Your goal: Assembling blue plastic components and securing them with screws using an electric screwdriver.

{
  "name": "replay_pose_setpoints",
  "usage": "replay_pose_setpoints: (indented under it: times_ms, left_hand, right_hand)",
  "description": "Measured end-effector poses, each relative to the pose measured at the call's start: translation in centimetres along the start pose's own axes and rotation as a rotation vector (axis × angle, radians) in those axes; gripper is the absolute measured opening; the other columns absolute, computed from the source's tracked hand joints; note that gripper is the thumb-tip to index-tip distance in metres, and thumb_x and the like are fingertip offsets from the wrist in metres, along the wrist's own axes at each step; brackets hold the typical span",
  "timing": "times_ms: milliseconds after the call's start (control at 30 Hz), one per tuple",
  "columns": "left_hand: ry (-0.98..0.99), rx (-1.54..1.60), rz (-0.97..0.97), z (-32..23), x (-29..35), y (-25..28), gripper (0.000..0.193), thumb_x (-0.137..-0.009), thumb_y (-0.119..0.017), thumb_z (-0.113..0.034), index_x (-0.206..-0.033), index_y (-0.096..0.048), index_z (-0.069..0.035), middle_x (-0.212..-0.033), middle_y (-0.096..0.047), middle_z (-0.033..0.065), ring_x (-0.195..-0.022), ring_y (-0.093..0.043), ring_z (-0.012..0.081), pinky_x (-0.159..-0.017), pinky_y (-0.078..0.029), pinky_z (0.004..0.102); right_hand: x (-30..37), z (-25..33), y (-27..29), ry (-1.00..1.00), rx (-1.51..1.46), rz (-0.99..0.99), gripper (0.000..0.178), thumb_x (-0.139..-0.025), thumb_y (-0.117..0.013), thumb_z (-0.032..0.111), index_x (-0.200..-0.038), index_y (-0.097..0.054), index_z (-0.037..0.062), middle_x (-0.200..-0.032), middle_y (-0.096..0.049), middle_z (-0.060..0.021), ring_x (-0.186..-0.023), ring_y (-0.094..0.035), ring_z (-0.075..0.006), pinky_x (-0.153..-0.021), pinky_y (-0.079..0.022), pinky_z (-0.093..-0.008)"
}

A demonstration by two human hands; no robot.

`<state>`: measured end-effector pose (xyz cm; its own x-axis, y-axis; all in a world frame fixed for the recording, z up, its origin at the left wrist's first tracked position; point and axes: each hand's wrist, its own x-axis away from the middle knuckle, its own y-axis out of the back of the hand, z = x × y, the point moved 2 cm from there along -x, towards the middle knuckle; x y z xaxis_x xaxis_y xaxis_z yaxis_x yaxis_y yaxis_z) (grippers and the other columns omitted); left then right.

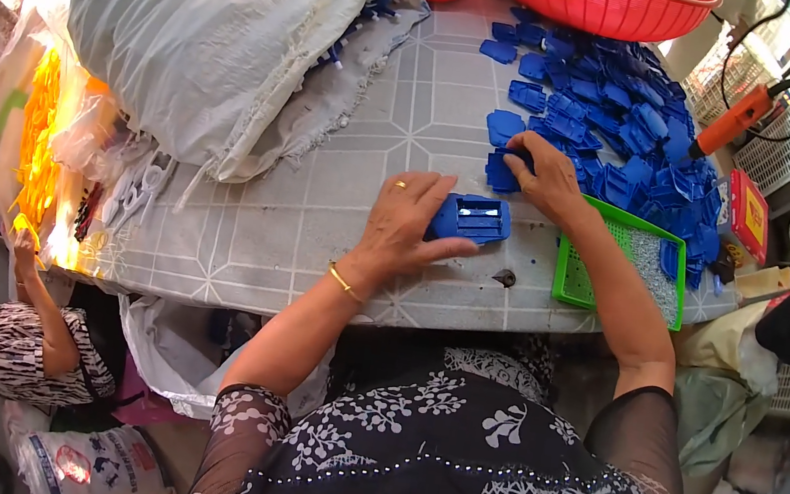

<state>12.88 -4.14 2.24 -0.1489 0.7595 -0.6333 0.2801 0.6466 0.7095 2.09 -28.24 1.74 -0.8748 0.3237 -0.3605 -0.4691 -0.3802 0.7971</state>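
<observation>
My left hand (401,220) is closed around one end of a blue plastic casing (481,221) on the tabletop. The casing's open side faces up, and a shiny metal strip shows inside it. Just to the right and farther off, my right hand (548,176) has its thumb and fingers pinched on a flat blue plastic cover (501,173) at the near edge of the pile. Behind it spreads a large heap of similar blue plastic covers (627,108). Under my right forearm lies a green tray (571,272) with many small silvery metal parts.
A white woven sack (194,27) with blue pieces at its mouth fills the left side. An orange power screwdriver (736,121) hangs on a cord at right. Red baskets (601,1) line the back. Another person (29,337) sits at lower left by yellow parts (42,137).
</observation>
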Motion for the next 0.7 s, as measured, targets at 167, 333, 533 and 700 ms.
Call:
replay_pose_setpoints:
  times_ms: [167,333,533,700]
  left_hand:
    - [0.228,0.181,-0.096,1.2,0.3,0.2,0.078,-0.079,-0.083,-0.045,-0.136,-0.057,0.002,-0.118,-0.067,0.0188,-0.110,-0.062,0.0359,-0.097,-0.045,0.0461]
    - [0.205,0.357,-0.166,0.2,0.0,0.8,0.011,-0.086,-0.076,-0.009,-0.095,-0.071,-0.004,-0.084,-0.068,0.0124,-0.075,-0.066,0.0323,-0.066,-0.051,0.0392]
    - [-0.001,0.191,-0.184,0.2,-0.3,0.7,0.014,-0.081,-0.079,-0.005,-0.094,-0.072,-0.005,-0.082,-0.067,0.0112,-0.073,-0.064,0.0316,-0.064,-0.050,0.0401]
    - [0.023,0.060,-0.050,1.0,-0.4,0.6,0.052,-0.076,-0.084,-0.040,-0.112,-0.069,-0.006,-0.105,-0.067,0.0114,-0.097,-0.064,0.0323,-0.084,-0.048,0.0424]
  right_hand:
    - [1.0,6.5,-0.1,0.322,-0.124,-0.129,0.026,-0.094,-0.073,0.015,-0.114,-0.062,0.0054,-0.096,-0.071,-0.0180,-0.084,-0.072,-0.0369,-0.071,-0.057,-0.0400]
    - [1.9,8.7,0.6,0.296,-0.274,0.130,0.029,-0.100,-0.067,0.025,-0.120,-0.061,0.0054,-0.097,-0.072,-0.0162,-0.085,-0.073,-0.0337,-0.074,-0.057,-0.0390]
    - [1.1,7.6,2.5,-0.094,-0.677,0.625,0.045,-0.107,-0.056,0.041,-0.133,-0.067,0.0055,-0.108,-0.068,0.0027,-0.098,-0.057,-0.0087,-0.083,-0.049,-0.0255]
    - [1.4,6.1,3.8,-0.116,-0.654,0.515,0.045,-0.099,-0.070,0.031,-0.135,-0.064,0.0045,-0.124,-0.068,-0.0047,-0.110,-0.061,-0.0131,-0.094,-0.050,-0.0291]
